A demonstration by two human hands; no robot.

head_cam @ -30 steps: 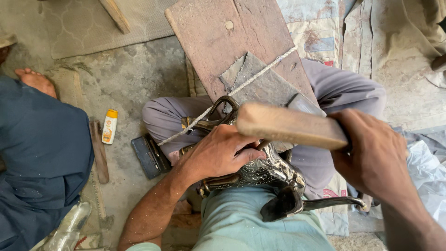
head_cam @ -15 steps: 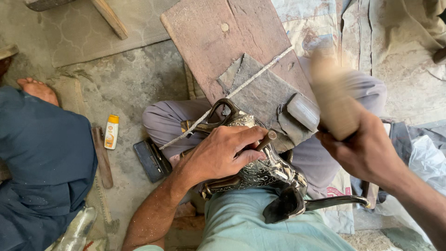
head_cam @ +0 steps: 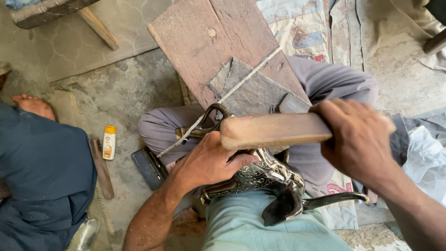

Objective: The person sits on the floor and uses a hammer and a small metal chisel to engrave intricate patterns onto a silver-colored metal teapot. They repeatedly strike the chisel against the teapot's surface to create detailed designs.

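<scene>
My left hand [head_cam: 209, 160] presses down on an ornate silver metal piece [head_cam: 262, 179] lying across my lap, at the near end of a sloping wooden board [head_cam: 204, 51]. My right hand [head_cam: 357, 139] grips a thick wooden mallet [head_cam: 274, 131], held level just above the metal piece and over my left fingers. A curved dark metal hook [head_cam: 211, 118] sticks out beyond my left hand, with a thin cord [head_cam: 237, 88] running from it up across the board. A grey pad [head_cam: 255, 88] lies on the board under the cord.
Another person in dark blue clothing [head_cam: 42, 176] sits at the left, a bare foot [head_cam: 32, 104] showing. A small yellow-capped bottle [head_cam: 108, 142], a dark flat case [head_cam: 147, 167] and a wooden stick [head_cam: 102, 169] lie on the concrete floor. White plastic [head_cam: 425, 158] lies at right.
My right hand had lifted the mallet up and to the right half a second ago; now it has come back down, level over the metal piece. My left hand has stayed put.
</scene>
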